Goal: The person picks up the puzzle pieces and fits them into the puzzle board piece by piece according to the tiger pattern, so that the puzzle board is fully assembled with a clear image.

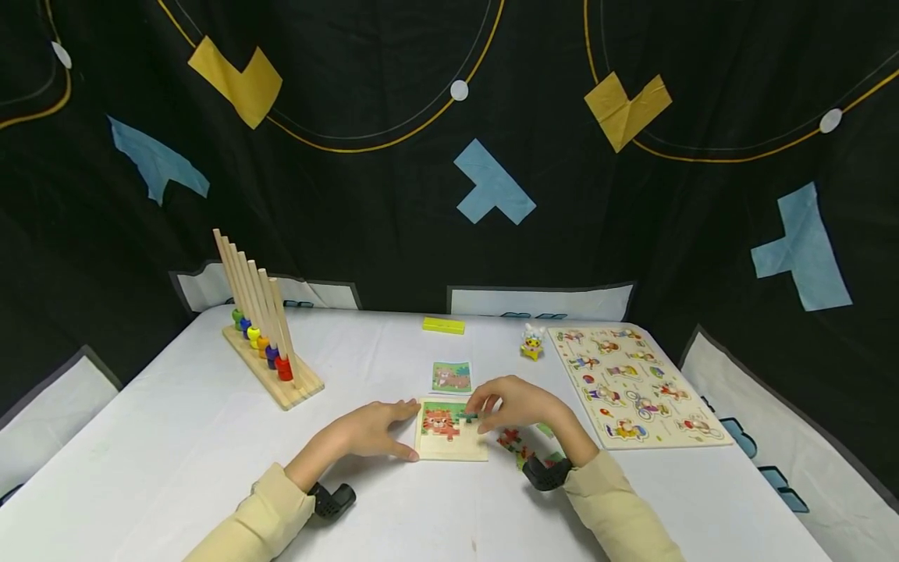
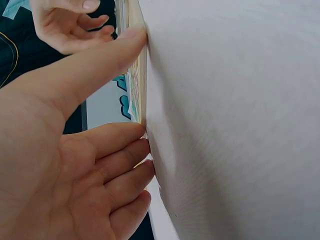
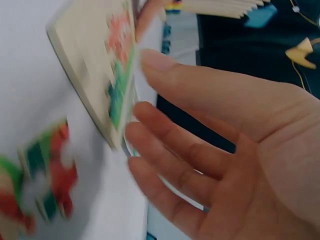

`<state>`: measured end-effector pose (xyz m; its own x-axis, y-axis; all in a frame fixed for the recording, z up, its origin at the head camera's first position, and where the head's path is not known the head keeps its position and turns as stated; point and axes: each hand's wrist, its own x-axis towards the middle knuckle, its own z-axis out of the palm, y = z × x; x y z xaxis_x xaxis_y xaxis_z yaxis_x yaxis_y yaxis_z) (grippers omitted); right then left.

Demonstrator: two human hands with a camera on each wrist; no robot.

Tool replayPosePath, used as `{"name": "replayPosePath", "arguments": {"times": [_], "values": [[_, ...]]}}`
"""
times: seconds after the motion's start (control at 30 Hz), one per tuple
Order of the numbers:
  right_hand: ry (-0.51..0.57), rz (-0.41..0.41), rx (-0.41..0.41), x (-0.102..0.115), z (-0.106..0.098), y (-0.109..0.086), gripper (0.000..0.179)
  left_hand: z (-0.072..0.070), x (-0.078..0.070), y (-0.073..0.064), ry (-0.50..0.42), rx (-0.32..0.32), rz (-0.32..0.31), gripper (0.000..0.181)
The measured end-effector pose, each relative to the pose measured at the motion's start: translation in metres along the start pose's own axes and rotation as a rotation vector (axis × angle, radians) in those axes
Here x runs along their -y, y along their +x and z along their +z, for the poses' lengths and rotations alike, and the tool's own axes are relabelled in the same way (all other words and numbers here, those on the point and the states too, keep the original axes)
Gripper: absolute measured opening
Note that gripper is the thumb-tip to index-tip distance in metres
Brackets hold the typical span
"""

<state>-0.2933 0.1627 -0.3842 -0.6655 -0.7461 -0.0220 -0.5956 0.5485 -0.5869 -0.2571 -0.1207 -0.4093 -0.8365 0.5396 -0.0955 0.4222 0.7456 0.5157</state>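
A wooden jigsaw tray (image 1: 453,450) lies flat on the white table, partly filled with joined pieces that show an orange animal face (image 1: 440,422) on green. My left hand (image 1: 375,431) touches the tray's left side, thumb near the front corner and fingers toward the back. In the left wrist view the left fingertips (image 2: 142,131) meet the tray's edge. Over the tray's right part hovers my right hand (image 1: 520,402), its fingers loosely bent. Nothing shows between its thumb and fingers in the right wrist view. Loose jigsaw pieces (image 3: 60,175) lie right of the tray, partly hidden by the right arm.
Behind the tray lies a small picture card (image 1: 452,378). A yellow block (image 1: 443,325) and a small figurine (image 1: 532,343) stand farther back. At the left is a wooden peg stand (image 1: 298,384) with coloured beads; a large picture puzzle board (image 1: 667,439) lies at the right.
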Motion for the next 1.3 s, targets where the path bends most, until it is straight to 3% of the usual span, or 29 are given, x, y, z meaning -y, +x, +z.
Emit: {"name": "replayPosePath", "arguments": {"times": [0.3, 0.57, 1.03, 1.3], "values": [[-0.039, 0.072, 0.033, -0.011, -0.019, -0.02, 0.023, 0.001, 0.001, -0.002, -0.005, -0.001, 0.0, 0.085], [-0.019, 0.146, 0.031, -0.02, -0.019, -0.033, 0.021, 0.004, 0.002, -0.001, -0.019, 0.007, 0.017, 0.085], [-0.012, 0.111, -0.007, -0.033, -0.015, -0.046, 0.02, 0.002, 0.0, -0.001, -0.013, 0.003, 0.014, 0.085], [-0.021, 0.12, -0.022, -0.027, -0.01, -0.044, 0.016, 0.0, -0.001, -0.001, -0.006, 0.005, 0.004, 0.085]]}}
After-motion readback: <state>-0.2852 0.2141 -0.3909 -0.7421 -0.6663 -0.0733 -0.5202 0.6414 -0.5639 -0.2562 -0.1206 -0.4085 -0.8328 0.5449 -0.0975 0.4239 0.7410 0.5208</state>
